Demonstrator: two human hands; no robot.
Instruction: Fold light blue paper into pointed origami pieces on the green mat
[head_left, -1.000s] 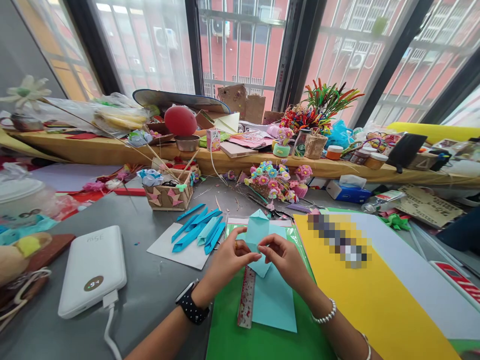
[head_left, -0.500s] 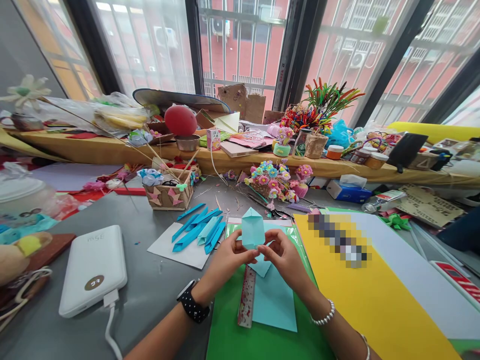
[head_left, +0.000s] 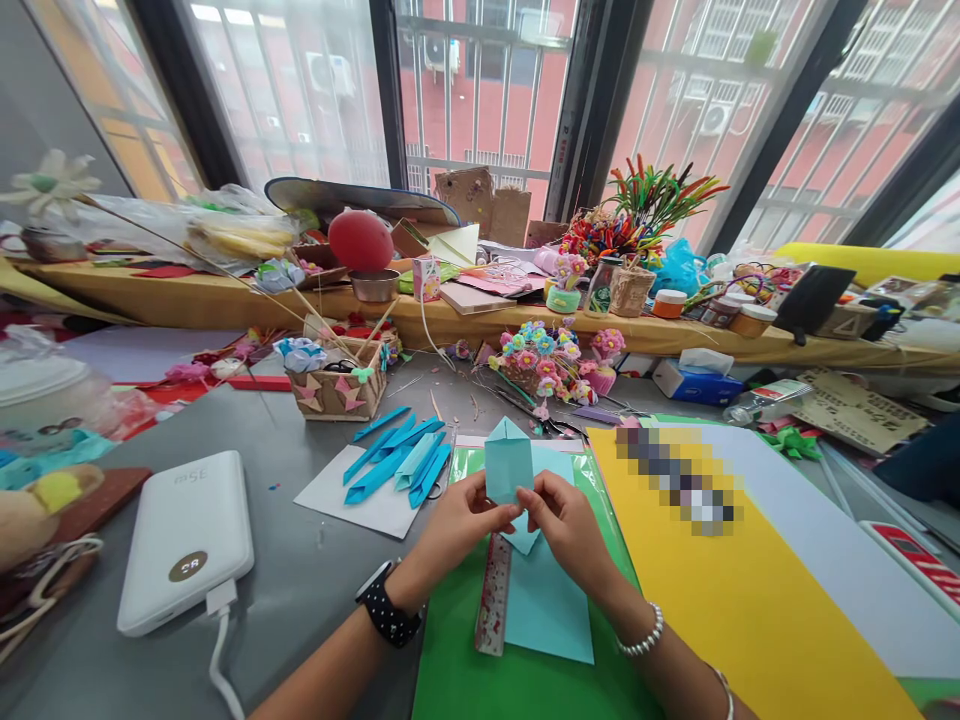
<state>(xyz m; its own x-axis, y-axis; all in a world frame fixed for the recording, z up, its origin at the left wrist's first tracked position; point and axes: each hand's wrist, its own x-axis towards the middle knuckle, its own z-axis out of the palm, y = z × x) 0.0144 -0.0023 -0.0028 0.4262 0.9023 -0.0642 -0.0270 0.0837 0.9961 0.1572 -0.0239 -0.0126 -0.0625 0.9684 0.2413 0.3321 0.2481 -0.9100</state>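
A light blue folded paper [head_left: 509, 463] with a pointed top is held upright between both hands. My left hand [head_left: 471, 520] pinches its lower left edge, thumb towards me. At the lower right corner, the fingers of my right hand [head_left: 559, 510] close on the same paper. Below the hands, light blue sheets [head_left: 551, 605] lie on a green sheet [head_left: 457, 660], with a patterned ruler [head_left: 493, 600] along their left side. Several folded blue paper strips [head_left: 405, 455] rest on a white sheet [head_left: 319, 492] to the left.
A white power bank [head_left: 191, 540] with a cable lies on the grey table at left. Yellow card [head_left: 750, 590] spreads at right. Behind stand a decorated box [head_left: 337, 395], crochet-like flowers [head_left: 544, 355] and a tissue box [head_left: 697, 380]. A cluttered ledge [head_left: 480, 325] runs below the windows.
The folded paper has shifted very slightly to the right and tilted a little. My right fingers have drawn in closer on its lower corner. Everything else stays put.
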